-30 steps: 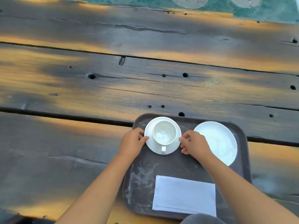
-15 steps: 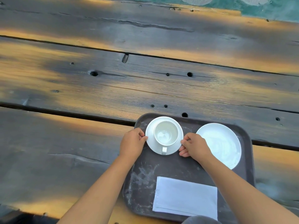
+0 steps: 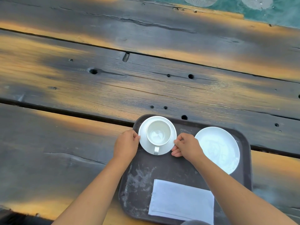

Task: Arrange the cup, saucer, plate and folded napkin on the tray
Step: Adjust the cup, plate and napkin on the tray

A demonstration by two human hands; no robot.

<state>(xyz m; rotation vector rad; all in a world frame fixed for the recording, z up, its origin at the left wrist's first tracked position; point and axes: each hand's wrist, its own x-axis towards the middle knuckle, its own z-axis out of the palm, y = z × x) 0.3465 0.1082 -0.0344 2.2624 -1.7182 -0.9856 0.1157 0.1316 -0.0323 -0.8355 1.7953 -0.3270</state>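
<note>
A weathered table of dark, cracked wooden planks [image 3: 113, 88] carries a dark brown rectangular plastic tray [image 3: 170, 168] at its near edge, the tray's surface scuffed with pale marks. All four pieces of the task already sit within the tray's rim. The folded pale grey-white cloth napkin [image 3: 181, 202] lies flat along the near side, right of centre. The round white ceramic plate [image 3: 217, 148] rests in the far right part, well apart from the napkin. The round white ceramic saucer [image 3: 146, 146] is in the far left corner, close to the rim.

The left hand [image 3: 125, 143] has its fingers curled against the saucer's left edge, with the thumb at the rim. The right hand [image 3: 186, 146] pinches the right edge with thumb and bent fingers. So both hands hold the saucer between them. Whether it is lifted a little or rests on the tray cannot be told.

The small white ceramic cup [image 3: 158, 133] stands upright and empty in the saucer's middle, handle towards the person.

The arranging looks almost done. What seems left is to settle the saucer and let go.
</note>
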